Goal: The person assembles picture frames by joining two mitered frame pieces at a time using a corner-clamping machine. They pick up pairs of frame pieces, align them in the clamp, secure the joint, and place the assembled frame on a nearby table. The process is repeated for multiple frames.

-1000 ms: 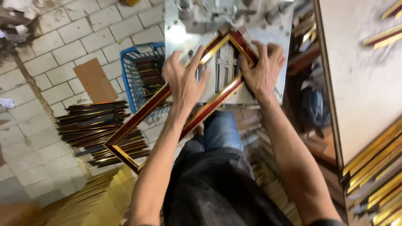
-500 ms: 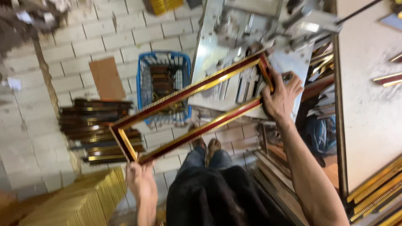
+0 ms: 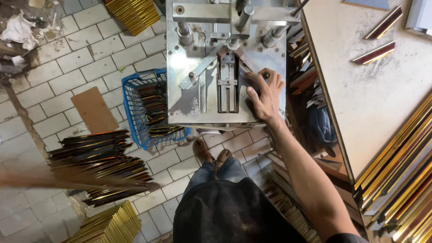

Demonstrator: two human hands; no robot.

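Observation:
My right hand (image 3: 265, 95) lies flat with fingers spread on the right side of a steel machine table (image 3: 202, 103). It holds nothing and rests beside the central clamp slot (image 3: 227, 85). My left hand is not visible. A blurred brown streak (image 3: 76, 181) runs across the stack of finished dark red and gold frames (image 3: 99, 155) on the tiled floor at the left. What the streak is cannot be made out. My feet (image 3: 211, 155) stand just under the machine's front edge.
A blue wire basket (image 3: 135, 114) with moulding offcuts stands left of the machine, with a cardboard piece (image 3: 94, 110) beside it. Gold moulding bundles lie at the bottom left (image 3: 108, 225) and top (image 3: 132, 13). A workbench (image 3: 373, 103) with long gold mouldings (image 3: 400, 180) fills the right.
The red and gold frame held over the machine was swung off to the left and is gone from my hands. My right hand now rests on the machine plate, and my left hand has left the view.

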